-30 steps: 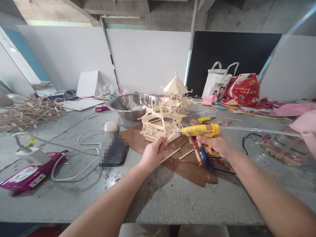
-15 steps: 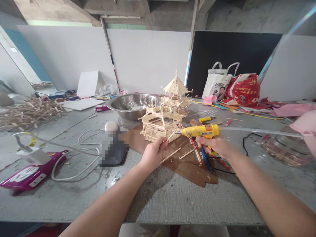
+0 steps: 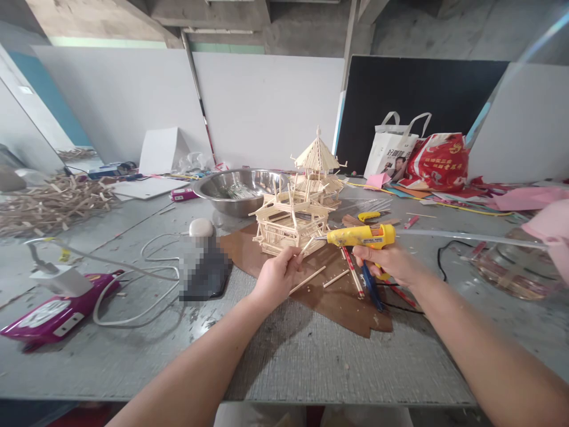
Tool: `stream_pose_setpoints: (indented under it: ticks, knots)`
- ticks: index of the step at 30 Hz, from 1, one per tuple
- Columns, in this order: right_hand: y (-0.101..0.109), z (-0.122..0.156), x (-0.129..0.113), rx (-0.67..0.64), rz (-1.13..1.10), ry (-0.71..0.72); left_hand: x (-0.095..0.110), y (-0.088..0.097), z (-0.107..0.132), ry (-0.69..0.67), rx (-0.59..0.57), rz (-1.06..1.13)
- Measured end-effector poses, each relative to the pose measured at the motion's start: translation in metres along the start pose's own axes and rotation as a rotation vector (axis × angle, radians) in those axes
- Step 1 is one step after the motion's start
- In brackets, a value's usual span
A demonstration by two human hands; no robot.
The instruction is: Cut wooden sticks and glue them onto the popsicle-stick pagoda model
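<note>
A: Seeing the yellow glue gun [image 3: 360, 235] anywhere?

B: Yes, in the right hand [image 3: 391, 261], grasped by the handle, with fingers wrapped around just below the barrel.

A: And in the left hand [image 3: 279, 274]?

B: Pinching a short pale stick [image 3: 307, 246] between thumb and fingertips. To the left of the glue gun, close to the nozzle.

A: Pointing which way, that nozzle?

B: Leftward, straight at the upper end of the short pale stick. Touching or just beside, impossible to tell from here. Long axis nearly level, running left to right across the view, with a clear rod [image 3: 466, 236] trailing out of the back toward the right.

A: And the lie of the short pale stick?

B: Slanting up and to the right out of the fingertips, with lower end hidden in the grasp. Right in front of the stick model [image 3: 291, 228], between both hands.

A: Anything underneath?

B: Yes, on the desk [image 3: 267, 362], a brown sheet [image 3: 329, 305] with loose sticks [image 3: 307, 280] scattered near the left hand. Below the glue gun, a blue tool [image 3: 371, 287], partly covered. Behind the stick model, to the left, a metal bowl [image 3: 240, 207].
</note>
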State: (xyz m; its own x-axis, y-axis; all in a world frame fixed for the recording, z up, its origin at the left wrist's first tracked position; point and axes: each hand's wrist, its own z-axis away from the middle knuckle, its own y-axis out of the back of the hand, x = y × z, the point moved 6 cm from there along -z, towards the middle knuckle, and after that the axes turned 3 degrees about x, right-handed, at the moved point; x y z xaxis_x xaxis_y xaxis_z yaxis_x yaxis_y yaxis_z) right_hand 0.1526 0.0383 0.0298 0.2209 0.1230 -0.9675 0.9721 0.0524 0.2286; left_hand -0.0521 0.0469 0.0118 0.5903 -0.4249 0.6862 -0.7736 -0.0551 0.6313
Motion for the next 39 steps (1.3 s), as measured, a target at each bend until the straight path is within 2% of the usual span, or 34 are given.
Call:
stream_pose_setpoints:
  ticks: [11, 13, 17, 22, 27, 32, 35, 39]
  knots:
    - [0.003, -0.004, 0.007, 0.017, 0.147, 0.04, 0.005, 0.002, 0.001, -0.044, 0.033, 0.084]
    - [0.005, -0.004, 0.009, 0.024, 0.158, 0.035, 0.004, 0.01, 0.0, -0.022, 0.102, 0.117]
    - [0.01, -0.005, 0.01, 0.032, 0.111, 0.034, -0.005, 0.034, -0.003, 0.082, 0.331, 0.178]
    - [0.013, -0.013, -0.013, 0.047, 0.038, 0.106, -0.026, 0.056, -0.009, 0.222, 0.506, 0.243]
    - [-0.008, -0.035, -0.044, -0.001, 0.302, 0.129, -0.044, 0.061, -0.013, 0.279, 0.579, 0.318]
    - [-0.037, -0.061, -0.065, -0.072, 0.559, 0.155, -0.049, 0.058, -0.013, 0.278, 0.597, 0.251]
    - [-0.046, -0.071, -0.071, -0.093, 0.604, 0.169, -0.048, 0.056, -0.013, 0.273, 0.591, 0.251]
    - [-0.05, -0.078, -0.066, -0.126, 0.628, 0.097, -0.045, 0.054, -0.012, 0.26, 0.56, 0.267]
